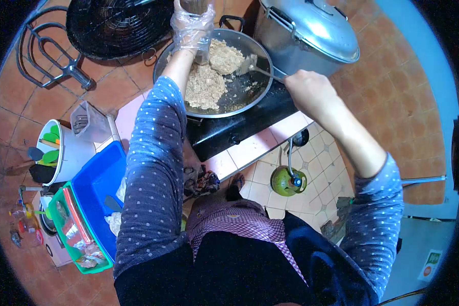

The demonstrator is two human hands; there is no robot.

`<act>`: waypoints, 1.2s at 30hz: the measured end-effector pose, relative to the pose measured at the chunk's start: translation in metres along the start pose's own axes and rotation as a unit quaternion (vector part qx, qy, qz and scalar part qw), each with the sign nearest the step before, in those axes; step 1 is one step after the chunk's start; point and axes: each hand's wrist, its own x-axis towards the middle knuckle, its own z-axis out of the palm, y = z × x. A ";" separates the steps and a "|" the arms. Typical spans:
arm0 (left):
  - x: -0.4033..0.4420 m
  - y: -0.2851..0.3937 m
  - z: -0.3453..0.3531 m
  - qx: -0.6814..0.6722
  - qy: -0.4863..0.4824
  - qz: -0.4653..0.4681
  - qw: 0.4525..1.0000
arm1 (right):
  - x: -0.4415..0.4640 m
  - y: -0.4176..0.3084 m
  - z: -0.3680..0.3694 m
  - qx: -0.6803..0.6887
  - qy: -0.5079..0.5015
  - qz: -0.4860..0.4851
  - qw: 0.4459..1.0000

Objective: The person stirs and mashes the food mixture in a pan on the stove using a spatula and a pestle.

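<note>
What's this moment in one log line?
left hand: gloved, at pan | right hand: holding spatula in pan | pan: on stove, crumbly food inside

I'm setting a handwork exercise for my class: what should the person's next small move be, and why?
Probably, the right hand should use the spatula to sweep the loose crumbs leftward into the crumbly mixture. It grips the handle, the blade sits at the mixture's right edge, and crumbs lie scattered across the bare side of the pan.
</note>
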 end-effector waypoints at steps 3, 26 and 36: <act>0.004 -0.013 0.000 0.030 0.006 0.022 0.999 | 0.010 0.007 0.041 0.026 0.062 0.037 0.997; -0.010 0.005 0.001 -0.007 -0.058 0.047 0.997 | -0.009 0.019 0.051 0.159 -0.015 0.030 0.987; -0.016 0.016 -0.005 0.031 -0.041 0.023 0.998 | 0.006 0.005 0.043 0.182 -0.046 0.073 0.980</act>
